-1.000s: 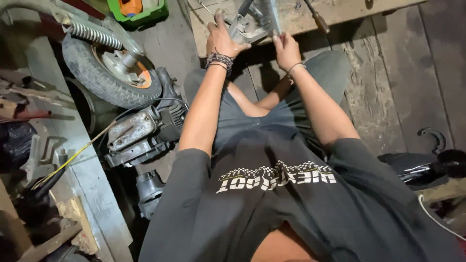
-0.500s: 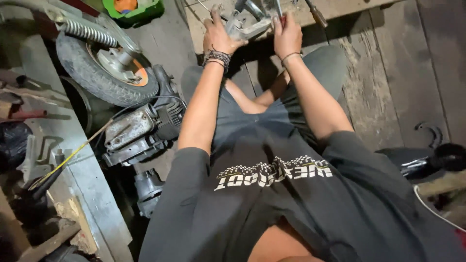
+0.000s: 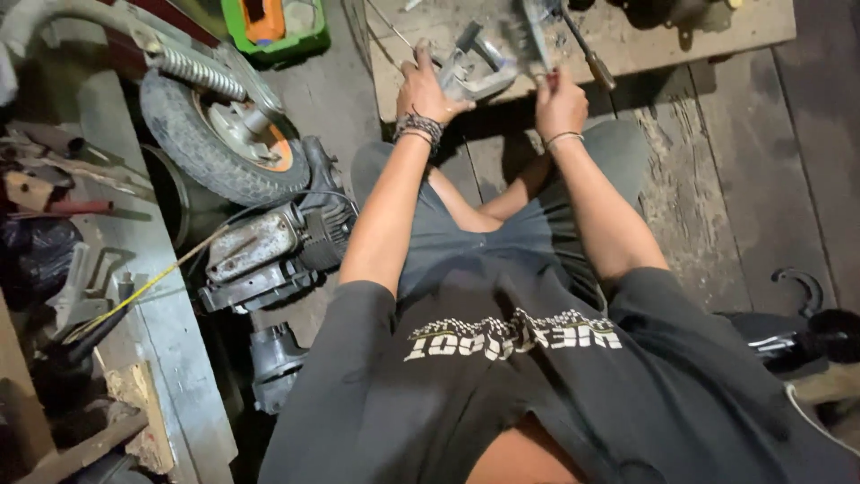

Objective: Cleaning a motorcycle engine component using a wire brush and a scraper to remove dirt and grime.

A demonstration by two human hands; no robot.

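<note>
I sit cross-legged on a wooden floor, facing a low wooden board [image 3: 645,40]. My left hand [image 3: 425,85] grips a grey metal engine part [image 3: 475,76] that rests on the board. A beaded bracelet is on that wrist. My right hand [image 3: 560,103] is closed around a thin metal tool [image 3: 537,36] held upright against the part. A screwdriver [image 3: 587,49] with a dark handle lies on the board just right of my right hand.
A small wheel with a tyre and coil spring [image 3: 219,134] lies at the left, with a dirty engine block [image 3: 269,255] below it. A green tray [image 3: 273,27] is at the top. A cluttered bench [image 3: 81,296] runs down the left edge. Black parts [image 3: 806,332] lie at right.
The view has tilted slightly, so the board and both hands sit lower in the picture. My right hand has shifted a little lower on the tool; my left hand still holds the part.
</note>
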